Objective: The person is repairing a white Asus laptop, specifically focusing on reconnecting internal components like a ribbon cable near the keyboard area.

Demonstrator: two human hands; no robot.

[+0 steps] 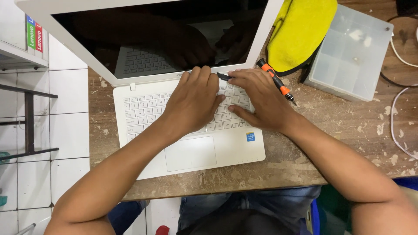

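1. The left hand [194, 101] lies palm down on the keyboard [148, 109] of a white laptop [191, 154], fingers stretched toward the hinge edge just under the screen [148, 39]. It grasps nothing; the fingertips press flat at the top row of keys.
2. The right hand [261, 98] rests on the right part of the keyboard, its thumb spread across the keys. Its fingers meet a small dark tool [223, 77] at the hinge line. The fingers seem to pinch it, though the grip is partly hidden and I cannot tell for certain.
3. The two hands are close together, their fingertips almost touching near the tool.
4. An orange and black screwdriver [275, 81] lies on the table just beside the right hand, at the laptop's right edge, tip pointing away from the screen.
5. The laptop sits open on a worn wooden table [331, 130], touchpad [190, 153] toward the person, dark screen tilted back.
6. Beyond the screwdriver lies a yellow cloth [300, 30], and next to it a clear plastic compartment box [352, 52].
7. White cables [398, 122] run along the table's right edge.
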